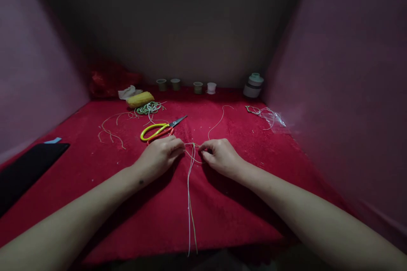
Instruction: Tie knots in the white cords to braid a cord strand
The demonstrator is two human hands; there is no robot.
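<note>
Thin pale cords [188, 186] meet at a small knot [193, 145] between my two hands, and their long ends run down toward the table's front edge. My left hand [165, 152] is closed in a pinch on a cord left of the knot. On the other side my right hand [219, 155] pinches a cord with thumb and forefinger. A slack loop of cord hangs between the hands, just below the knot. Scissors [163, 129] with one yellow and one red handle lie right behind my left hand, blades pointing away to the right.
Red cloth [152, 228] covers the table. Behind are a yellow roll [140, 100], a green and white cord bundle [149, 108], several small spools [198, 88] and a lidded jar [253, 85]. White cords with clear plastic [275, 119] lie right; a black flat object [28, 173] lies left.
</note>
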